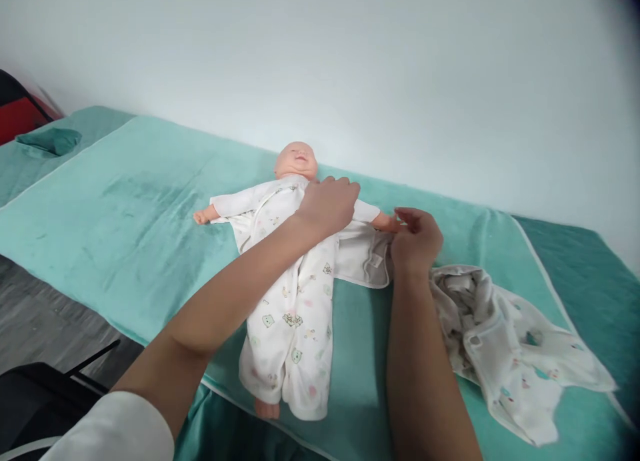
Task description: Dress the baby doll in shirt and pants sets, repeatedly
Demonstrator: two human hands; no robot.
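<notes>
A baby doll point(299, 159) lies on its back, its head toward the wall. It wears white printed trousers point(310, 314) and a white wrap-style shirt point(275, 211), whose one front flap point(363, 257) lies spread out on the right. My left hand point(330, 204) is closed at the doll's shoulder on the right side, on the shirt; its fingertips are hidden. Past the end of the sleeve point(366, 211), my right hand point(416, 241) has its fingers closed around the doll's hand point(387, 222). The doll's other arm stretches out to the left, in its sleeve.
A crumpled white printed baby garment point(505, 341) lies to the right of my right forearm. Everything rests on a green covered bed point(140, 201) against a white wall. A face-hole opening point(47, 142) shows at the far left, and a black object point(40, 401) stands at lower left.
</notes>
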